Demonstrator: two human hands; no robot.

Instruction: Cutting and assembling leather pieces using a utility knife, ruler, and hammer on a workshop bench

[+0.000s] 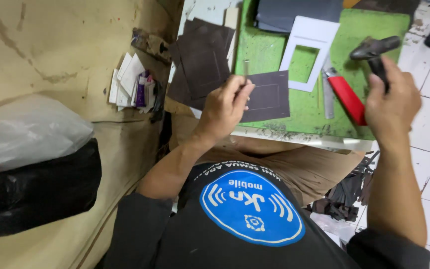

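The left hand (222,107) pinches a thin metal punch (246,69) over the dark sheet (269,97). The right hand (391,97) grips a raised hammer (374,50), mid-frame, ready to strike; the hit must land straight.

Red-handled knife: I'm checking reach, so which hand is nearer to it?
Right. The right hand, gripping a hammer, is just right of the knife. The left hand, holding a punch, is far to its left.

On the cutting mat (269,55) a scored card (269,97) lies left of the frame template (310,35); the utility knife (347,99) lies right; a card stack (202,60) sits leftmost.
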